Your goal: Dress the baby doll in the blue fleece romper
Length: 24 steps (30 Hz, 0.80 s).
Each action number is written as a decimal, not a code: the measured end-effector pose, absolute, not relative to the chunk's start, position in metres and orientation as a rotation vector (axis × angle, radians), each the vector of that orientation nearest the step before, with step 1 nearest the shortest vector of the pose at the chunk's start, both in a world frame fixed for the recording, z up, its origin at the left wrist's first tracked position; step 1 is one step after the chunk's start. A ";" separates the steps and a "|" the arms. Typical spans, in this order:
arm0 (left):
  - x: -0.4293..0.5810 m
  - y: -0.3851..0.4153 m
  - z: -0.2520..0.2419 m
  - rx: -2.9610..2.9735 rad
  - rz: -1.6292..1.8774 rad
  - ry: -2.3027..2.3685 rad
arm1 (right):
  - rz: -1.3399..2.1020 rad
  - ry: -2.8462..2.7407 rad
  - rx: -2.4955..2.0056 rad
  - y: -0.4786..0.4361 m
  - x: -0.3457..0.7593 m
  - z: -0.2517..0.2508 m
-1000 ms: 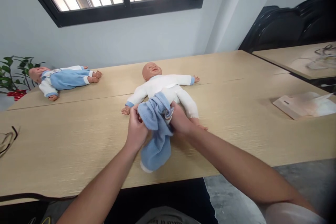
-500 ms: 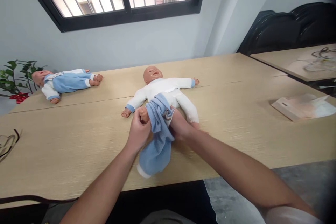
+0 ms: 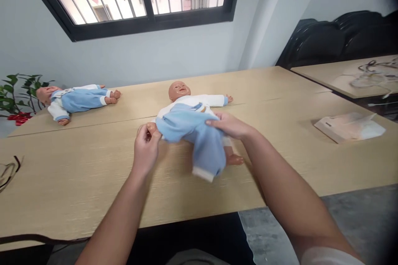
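Observation:
A baby doll in a white top lies on its back on the table, head toward the window. Blue doll trousers are spread over its middle and one leg, with a loose trouser leg hanging toward me. My left hand is closed around the doll's foot, which pokes out at the left end of the cloth. Pinched between the thumb and fingers of my right hand is the trousers' fabric. The doll's other foot shows below my right wrist.
A second doll in blue and white lies at the back left, beside a potted plant. On the right are a tissue box and another table with cables. Glasses sit at the left edge.
The bunched blue trousers have been unrolled along the doll's leg and now cover its middle. My left hand moved left with the foot; my right hand moved up and right with the cloth.

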State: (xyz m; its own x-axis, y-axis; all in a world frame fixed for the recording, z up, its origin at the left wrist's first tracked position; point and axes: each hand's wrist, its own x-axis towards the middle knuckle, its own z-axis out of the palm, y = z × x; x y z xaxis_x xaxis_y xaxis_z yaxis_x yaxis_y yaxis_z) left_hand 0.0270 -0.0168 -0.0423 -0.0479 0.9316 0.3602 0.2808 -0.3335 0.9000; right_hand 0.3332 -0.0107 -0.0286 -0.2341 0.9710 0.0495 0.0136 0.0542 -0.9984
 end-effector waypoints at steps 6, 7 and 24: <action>0.022 -0.053 -0.037 1.715 1.246 1.344 | 0.813 -0.894 -1.194 0.026 0.370 -0.059; 0.021 -0.060 -0.038 1.706 1.251 1.384 | 0.934 -0.927 -1.157 0.025 0.371 -0.060; 0.012 -0.144 -0.085 2.096 0.765 1.615 | 1.388 -1.091 -0.939 0.011 0.351 -0.061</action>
